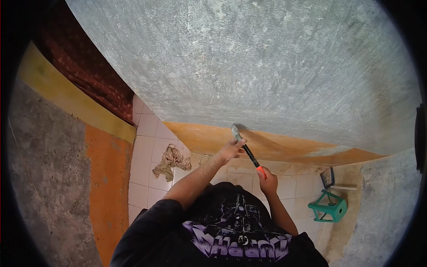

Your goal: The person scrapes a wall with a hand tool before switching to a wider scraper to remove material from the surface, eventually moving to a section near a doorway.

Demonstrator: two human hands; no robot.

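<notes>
Both hands hold a flat-bladed metal scraper with a black shaft and orange grip point(247, 150) against a grey, mottled plaster wall point(249, 62). The left hand point(231, 149) is closed around the shaft just below the blade, and the right hand point(268, 179) is clamped on the orange end, at about four o'clock from the left. The tool runs diagonally from the blade at eleven o'clock down to the grip at five o'clock, and the blade tip touches the wall where the grey surface meets a band of orange paint point(275, 147).

At nine o'clock from the left hand a crumpled beige rag point(171, 161) lies on the white floor tiles point(144, 178). At three o'clock from the right hand, well apart, a small green plastic stool point(330, 207) stands on the floor near a brush or dustpan-like thing too small to make out. The person wears a black printed T-shirt point(231, 231).
</notes>
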